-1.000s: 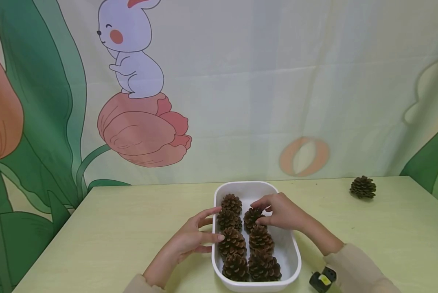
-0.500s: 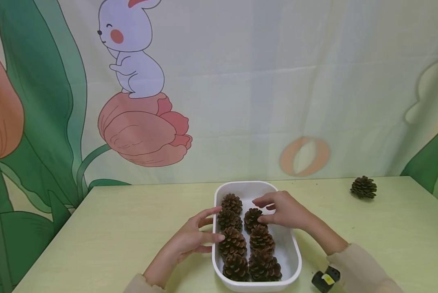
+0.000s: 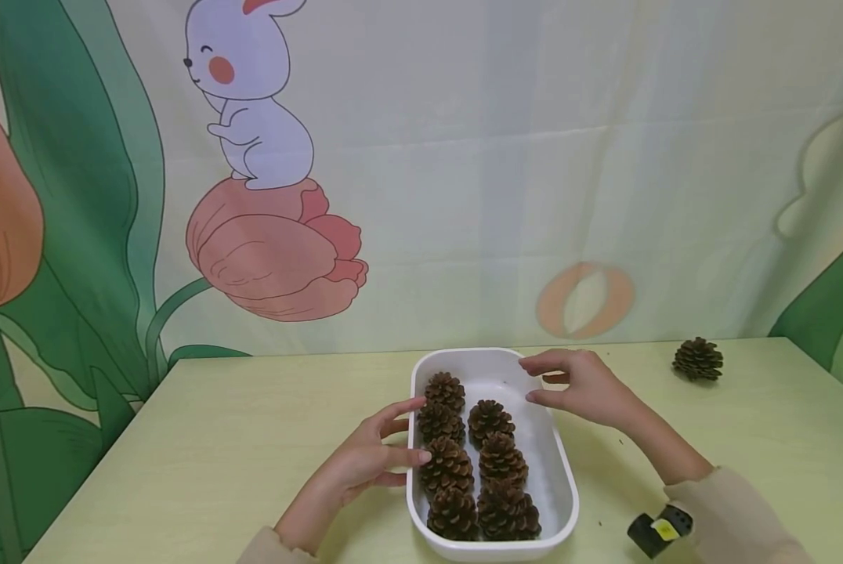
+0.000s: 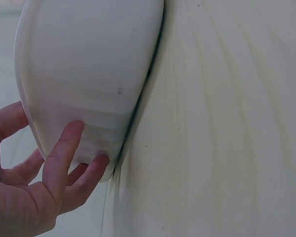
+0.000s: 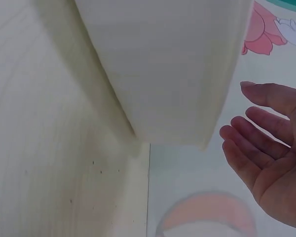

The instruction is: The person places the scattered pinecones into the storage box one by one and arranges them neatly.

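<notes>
A white plastic tray (image 3: 562,470) with rounded corners holds two rows of brown pinecones, including a pinecone (image 3: 490,423) at the far end of the right row. My left hand (image 3: 365,456) grips the tray's left side, thumb and one finger over the rim. In the left wrist view, other fingers of the left hand (image 4: 34,187) lie against the tray's outer wall (image 4: 89,59). My right hand (image 3: 587,385) hovers by the far right rim, holding nothing. The right wrist view shows that right hand (image 5: 271,148) with fingers loosely bent, apart from the tray's wall (image 5: 163,74).
Another pinecone (image 3: 698,360) sits alone at the table's back right. Small dark crumbs dot the pale table (image 3: 252,439). Behind it hangs a printed cloth (image 3: 464,196) with a rabbit and tulips. A black wrist camera (image 3: 661,531) is at the right sleeve.
My right hand has let go of the far pinecone in the right row and moved up and right to the rim. The left hand and the tray stay put.
</notes>
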`<action>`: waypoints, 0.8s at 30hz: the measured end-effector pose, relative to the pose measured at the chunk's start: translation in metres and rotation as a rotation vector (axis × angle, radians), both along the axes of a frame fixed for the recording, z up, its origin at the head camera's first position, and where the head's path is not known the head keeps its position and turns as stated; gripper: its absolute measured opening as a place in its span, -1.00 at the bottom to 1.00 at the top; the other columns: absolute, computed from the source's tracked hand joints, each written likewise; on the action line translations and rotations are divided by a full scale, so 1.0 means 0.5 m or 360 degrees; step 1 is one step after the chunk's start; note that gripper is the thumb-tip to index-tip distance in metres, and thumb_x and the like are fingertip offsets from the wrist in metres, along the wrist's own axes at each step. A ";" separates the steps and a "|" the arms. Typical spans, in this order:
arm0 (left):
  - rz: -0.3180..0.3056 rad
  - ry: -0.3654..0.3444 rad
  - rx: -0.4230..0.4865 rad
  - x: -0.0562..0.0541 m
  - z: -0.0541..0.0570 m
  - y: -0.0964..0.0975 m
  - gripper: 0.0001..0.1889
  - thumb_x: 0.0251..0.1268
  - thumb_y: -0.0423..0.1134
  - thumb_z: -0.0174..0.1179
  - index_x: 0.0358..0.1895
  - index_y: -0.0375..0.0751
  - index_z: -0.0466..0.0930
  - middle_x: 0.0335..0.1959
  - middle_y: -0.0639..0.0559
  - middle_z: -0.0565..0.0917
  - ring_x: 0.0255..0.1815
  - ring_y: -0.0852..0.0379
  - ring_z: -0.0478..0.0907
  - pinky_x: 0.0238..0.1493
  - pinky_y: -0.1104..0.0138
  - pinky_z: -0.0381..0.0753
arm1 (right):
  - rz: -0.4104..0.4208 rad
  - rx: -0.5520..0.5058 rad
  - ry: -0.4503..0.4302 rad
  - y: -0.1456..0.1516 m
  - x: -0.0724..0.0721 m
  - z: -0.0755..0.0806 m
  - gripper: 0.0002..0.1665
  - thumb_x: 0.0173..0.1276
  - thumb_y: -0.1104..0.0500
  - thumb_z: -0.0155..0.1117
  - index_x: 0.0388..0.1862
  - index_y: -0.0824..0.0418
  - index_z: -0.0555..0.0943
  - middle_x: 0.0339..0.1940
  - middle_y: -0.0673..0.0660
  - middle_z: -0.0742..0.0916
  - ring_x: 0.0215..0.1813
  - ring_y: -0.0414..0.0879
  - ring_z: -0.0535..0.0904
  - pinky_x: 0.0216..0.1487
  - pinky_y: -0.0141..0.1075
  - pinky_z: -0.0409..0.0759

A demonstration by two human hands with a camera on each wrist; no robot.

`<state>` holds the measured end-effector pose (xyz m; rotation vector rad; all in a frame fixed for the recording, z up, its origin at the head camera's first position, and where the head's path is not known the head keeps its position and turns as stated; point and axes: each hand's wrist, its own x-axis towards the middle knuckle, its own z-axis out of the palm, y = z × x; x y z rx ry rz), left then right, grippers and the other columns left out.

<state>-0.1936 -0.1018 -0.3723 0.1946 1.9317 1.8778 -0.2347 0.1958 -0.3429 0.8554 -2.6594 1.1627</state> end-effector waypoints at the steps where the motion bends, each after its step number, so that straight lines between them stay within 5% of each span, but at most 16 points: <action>1: -0.0001 -0.0001 0.0000 0.000 0.000 0.000 -0.22 0.02 -0.43 0.29 0.36 -0.07 0.16 0.30 -0.42 0.13 -0.11 -0.05 0.54 -0.16 0.06 0.62 | -0.0018 -0.0007 0.0003 0.005 0.000 0.001 -0.53 0.09 0.27 0.37 0.00 0.41 0.55 -0.05 0.31 0.64 -0.01 0.13 0.56 -0.03 -0.23 0.60; 20: -0.0018 0.0010 0.0005 0.001 0.002 -0.001 -0.22 0.03 -0.44 0.28 0.37 -0.09 0.14 0.30 -0.43 0.12 -0.07 -0.07 0.53 -0.16 0.03 0.62 | -0.0277 -0.0075 -0.0005 0.113 0.005 0.004 -0.47 0.13 0.25 0.34 0.08 0.45 0.48 0.04 0.34 0.58 0.04 0.19 0.51 0.00 -0.23 0.57; 24: -0.0020 0.0009 0.0011 0.001 0.003 -0.001 -0.21 0.03 -0.45 0.28 0.37 -0.09 0.13 0.30 -0.44 0.11 -0.05 -0.10 0.52 -0.15 0.02 0.61 | -0.0329 -0.0062 0.0028 0.138 0.004 -0.002 -0.46 0.14 0.24 0.33 0.08 0.45 0.48 0.06 0.35 0.58 0.00 -0.10 0.56 -0.02 -0.34 0.58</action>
